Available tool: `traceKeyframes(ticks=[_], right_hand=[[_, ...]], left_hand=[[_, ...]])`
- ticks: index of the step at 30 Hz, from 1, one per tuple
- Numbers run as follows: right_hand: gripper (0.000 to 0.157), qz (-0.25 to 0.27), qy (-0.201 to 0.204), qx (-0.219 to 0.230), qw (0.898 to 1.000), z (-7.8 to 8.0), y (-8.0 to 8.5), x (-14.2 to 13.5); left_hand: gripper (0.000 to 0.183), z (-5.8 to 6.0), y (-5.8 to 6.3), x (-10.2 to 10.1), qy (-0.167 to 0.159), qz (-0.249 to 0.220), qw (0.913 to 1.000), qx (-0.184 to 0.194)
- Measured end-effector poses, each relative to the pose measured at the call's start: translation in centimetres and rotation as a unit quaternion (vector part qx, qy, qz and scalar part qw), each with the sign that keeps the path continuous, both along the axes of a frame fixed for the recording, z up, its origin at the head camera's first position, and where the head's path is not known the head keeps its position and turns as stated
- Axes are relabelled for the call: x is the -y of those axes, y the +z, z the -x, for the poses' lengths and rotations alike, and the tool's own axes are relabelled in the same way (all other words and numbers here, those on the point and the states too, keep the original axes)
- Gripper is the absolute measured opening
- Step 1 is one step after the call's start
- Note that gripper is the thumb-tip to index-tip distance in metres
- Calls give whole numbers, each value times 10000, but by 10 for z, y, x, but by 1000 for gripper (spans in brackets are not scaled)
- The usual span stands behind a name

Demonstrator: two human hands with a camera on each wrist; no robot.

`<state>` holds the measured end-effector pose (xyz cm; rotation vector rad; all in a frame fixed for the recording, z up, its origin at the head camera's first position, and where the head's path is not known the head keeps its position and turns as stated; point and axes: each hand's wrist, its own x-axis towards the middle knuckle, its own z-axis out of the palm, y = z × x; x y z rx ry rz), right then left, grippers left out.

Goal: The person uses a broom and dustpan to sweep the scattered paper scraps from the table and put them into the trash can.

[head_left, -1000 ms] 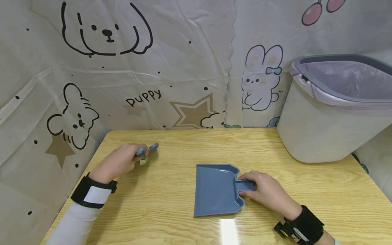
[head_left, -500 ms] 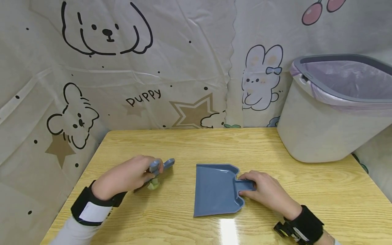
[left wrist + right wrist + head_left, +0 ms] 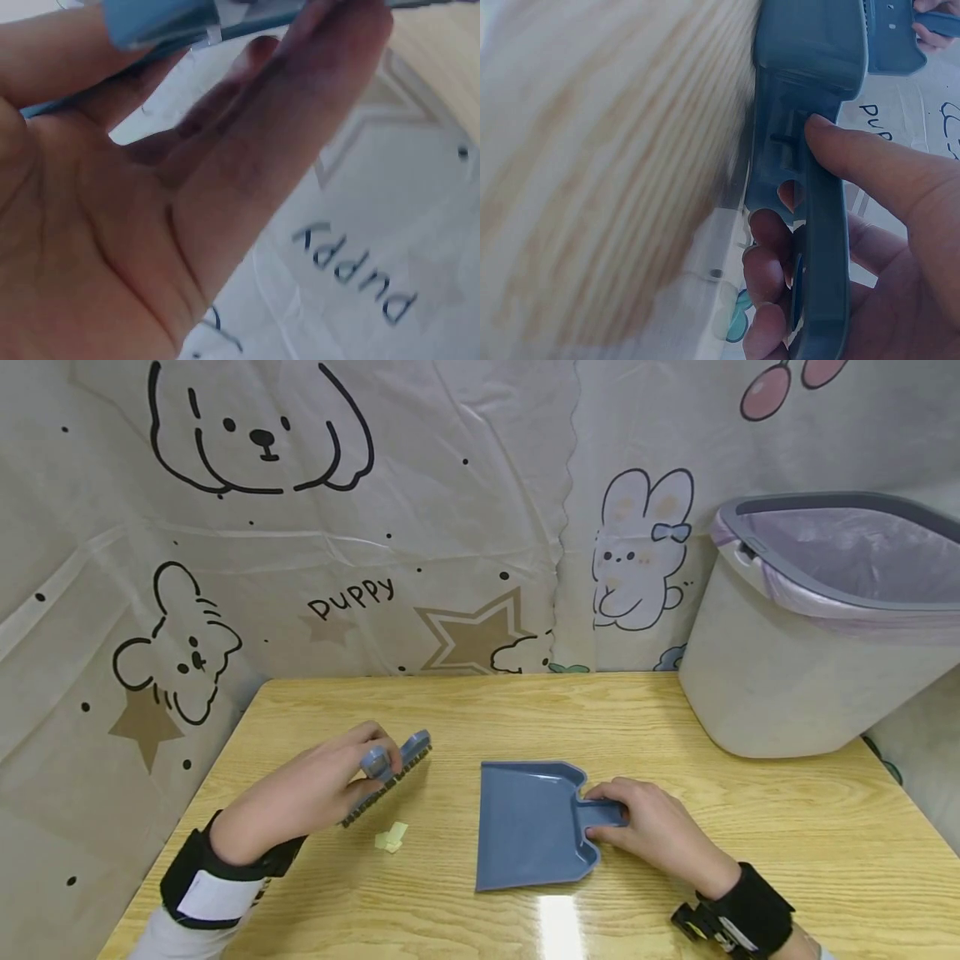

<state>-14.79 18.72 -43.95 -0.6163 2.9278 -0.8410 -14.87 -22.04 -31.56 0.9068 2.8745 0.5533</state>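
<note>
My left hand holds a small blue hand brush by its handle, fingers and thumb around it. The dark bristles show along the brush's lower side, close over the table. In the left wrist view, part of the blue brush crosses the top, above the palm. A few pale yellow-green paper scraps lie in a little heap just in front of the brush, on the dustpan's side. My right hand grips the handle of a blue dustpan, whose flat edge faces the scraps. In the right wrist view, fingers wrap the dustpan handle.
At the back right stands a pale bin with a grey rim and a purple liner. A cartoon-printed sheet hangs behind the wood-grain table and along its left side. Wooden tabletop lies between scraps and dustpan.
The brush in my left hand has come rightward and nearer to me, bringing the paper scraps along. The brush now sits slightly back from them, bristles showing. Right hand and dustpan stay put.
</note>
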Motion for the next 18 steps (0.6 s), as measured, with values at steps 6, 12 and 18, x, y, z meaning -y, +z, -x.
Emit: traceKeyframes(ticks=[6,12,18], right_hand=[[36,-20,-1,-13,10000,0,1,0],[35,-17,-4,17,10000,0,0,0],[36,22,-21,70,10000,1,0,-1]], left_hand=[[24,10,-6,11,301,39,9977,-599],[24,23,-20,19,487,160,9967,-635],[27,25,-32,18,343,292,9968,-667]])
